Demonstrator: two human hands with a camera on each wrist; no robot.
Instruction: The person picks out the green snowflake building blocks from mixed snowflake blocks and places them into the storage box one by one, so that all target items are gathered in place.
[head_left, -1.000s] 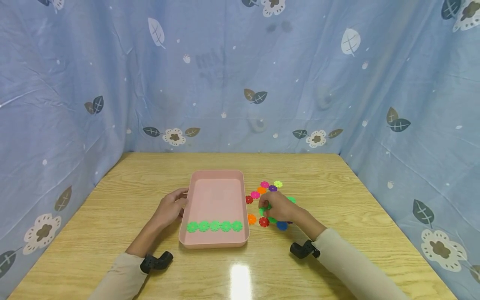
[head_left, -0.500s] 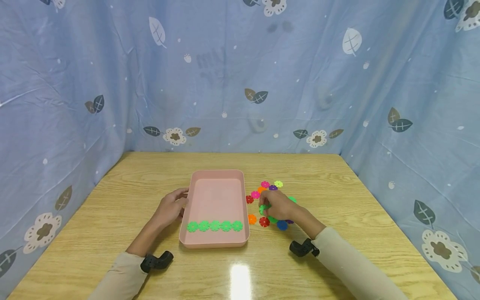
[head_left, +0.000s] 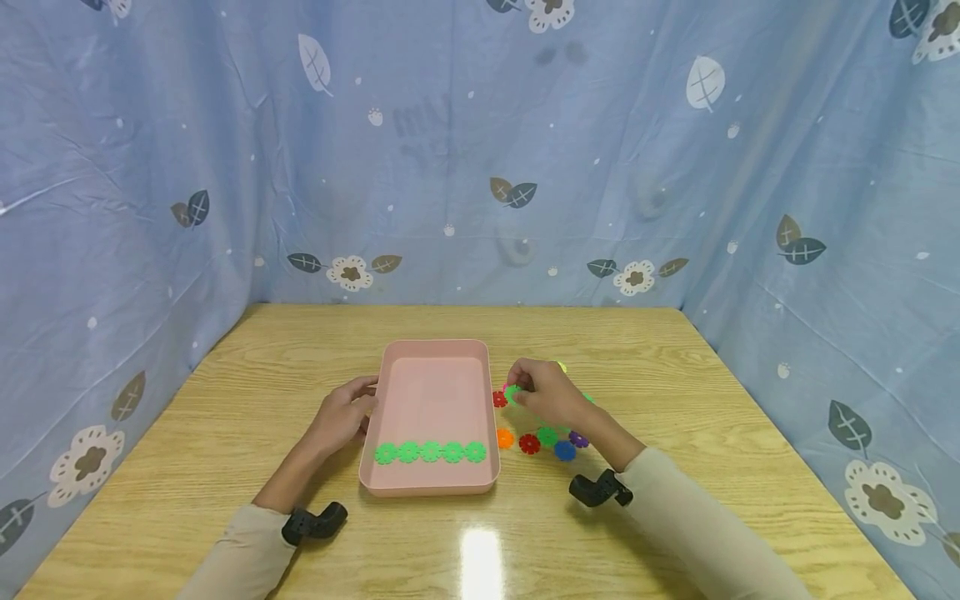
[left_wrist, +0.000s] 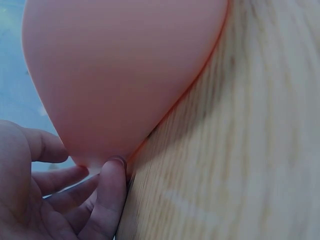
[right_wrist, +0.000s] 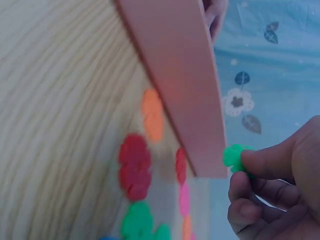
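A pink tray [head_left: 438,400] lies on the table with a row of several green snowflake discs [head_left: 431,452] along its near end. My left hand [head_left: 341,415] rests at the tray's left side; in the left wrist view its fingertips [left_wrist: 116,162] touch the outer wall. My right hand [head_left: 551,392] pinches a green snowflake disc [right_wrist: 234,156] between thumb and fingers, just right of the tray and raised above the table. Beneath and around it are loose discs, among them a red one [head_left: 529,443] and an orange one [head_left: 505,437]; some are hidden by the hand.
A blue disc [head_left: 565,451] and a purple disc [head_left: 578,439] lie nearest the right wrist. Another red disc [head_left: 499,399] sits close beside the tray's right wall. A blue patterned curtain [head_left: 465,167] surrounds the wooden table [head_left: 315,333] at the back and sides.
My right hand has lifted a green disc from the loose discs and moved it up and slightly left, toward the tray's right wall. The left hand and tray stay put.
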